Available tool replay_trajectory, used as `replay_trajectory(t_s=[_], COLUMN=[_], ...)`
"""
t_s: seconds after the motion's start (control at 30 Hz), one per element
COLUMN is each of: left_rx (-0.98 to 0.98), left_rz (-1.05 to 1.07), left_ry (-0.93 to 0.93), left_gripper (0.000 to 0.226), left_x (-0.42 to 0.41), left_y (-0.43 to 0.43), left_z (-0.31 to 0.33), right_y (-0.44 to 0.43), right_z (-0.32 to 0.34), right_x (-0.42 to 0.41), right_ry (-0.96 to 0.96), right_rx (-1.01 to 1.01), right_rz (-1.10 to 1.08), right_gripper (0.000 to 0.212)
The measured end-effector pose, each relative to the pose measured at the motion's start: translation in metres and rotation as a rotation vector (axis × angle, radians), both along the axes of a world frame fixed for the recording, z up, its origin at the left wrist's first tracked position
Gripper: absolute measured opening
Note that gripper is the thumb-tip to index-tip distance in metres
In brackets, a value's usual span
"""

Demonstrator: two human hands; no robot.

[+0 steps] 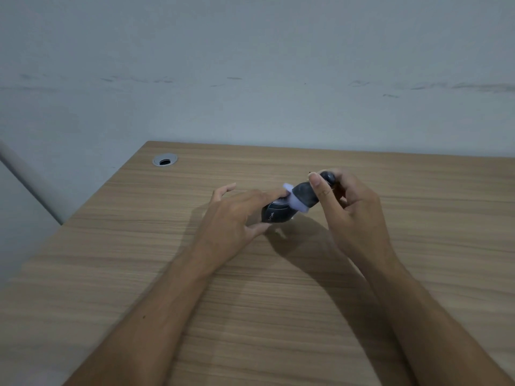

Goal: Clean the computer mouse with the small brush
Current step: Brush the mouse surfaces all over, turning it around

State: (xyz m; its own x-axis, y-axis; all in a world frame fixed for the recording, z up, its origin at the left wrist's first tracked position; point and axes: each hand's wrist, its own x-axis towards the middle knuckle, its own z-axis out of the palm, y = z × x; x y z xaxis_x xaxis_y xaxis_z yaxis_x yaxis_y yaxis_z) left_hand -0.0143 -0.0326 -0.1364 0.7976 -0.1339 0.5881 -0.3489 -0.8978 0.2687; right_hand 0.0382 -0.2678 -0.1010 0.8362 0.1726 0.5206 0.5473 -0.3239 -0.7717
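Observation:
A dark grey computer mouse [274, 214] with white lettering is held just above the wooden desk [139, 260] by my left hand [237, 215], thumb under it and index finger on top. My right hand [351, 210] grips a small brush [306, 195] with a dark rounded body and pale lilac bristles. The bristles press on the far, upper end of the mouse. The rest of the mouse is hidden behind my left fingers.
A round metal cable grommet [165, 160] sits in the desk's far left corner. The desk's far edge meets a pale wall [250, 79]. The left edge of the desk runs diagonally toward me.

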Motion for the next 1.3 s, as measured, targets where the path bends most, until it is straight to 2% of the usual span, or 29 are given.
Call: replay_trajectory(t_s=[0.23, 0.4, 0.57, 0.63, 0.8, 0.97, 1.1, 1.2, 1.3], left_rx=[-0.056, -0.301, -0.589, -0.679, -0.912, -1.215, -1.274, -1.311, -1.341], left_rz=[-0.009, -0.038, 0.027, 0.049, 0.017, -0.082, -0.084, -0.083, -0.069], left_ry=[0.023, 0.076, 0.138, 0.156, 0.264, 0.339, 0.361, 0.367, 0.379], left_gripper=[0.065, 0.067, 0.067, 0.063, 0.051, 0.044, 0.049, 0.049, 0.038], left_x=[-0.003, -0.001, -0.003, -0.003, -0.002, -0.003, -0.003, -0.002, 0.000], left_y=[-0.005, -0.010, -0.005, -0.004, -0.005, -0.015, -0.019, -0.017, -0.016], left_z=[0.004, 0.005, 0.008, 0.008, 0.014, 0.013, 0.013, 0.015, 0.014], right_y=[-0.006, 0.001, 0.019, 0.021, 0.009, 0.018, 0.021, 0.015, 0.009], right_z=[-0.008, 0.001, -0.002, -0.005, -0.006, -0.001, 0.000, 0.000, -0.003], right_x=[0.013, -0.002, -0.017, -0.014, -0.001, -0.014, -0.020, -0.013, -0.004], right_ry=[-0.015, -0.033, -0.049, -0.041, -0.011, 0.007, 0.023, 0.008, -0.002], right_rx=[-0.032, 0.071, -0.023, -0.001, 0.067, 0.093, 0.108, 0.112, 0.111], right_rz=[-0.175, -0.094, 0.112, 0.094, -0.105, -0.012, 0.052, -0.036, -0.130], right_gripper=[0.021, 0.019, 0.016, 0.016, 0.022, 0.020, 0.021, 0.019, 0.018])
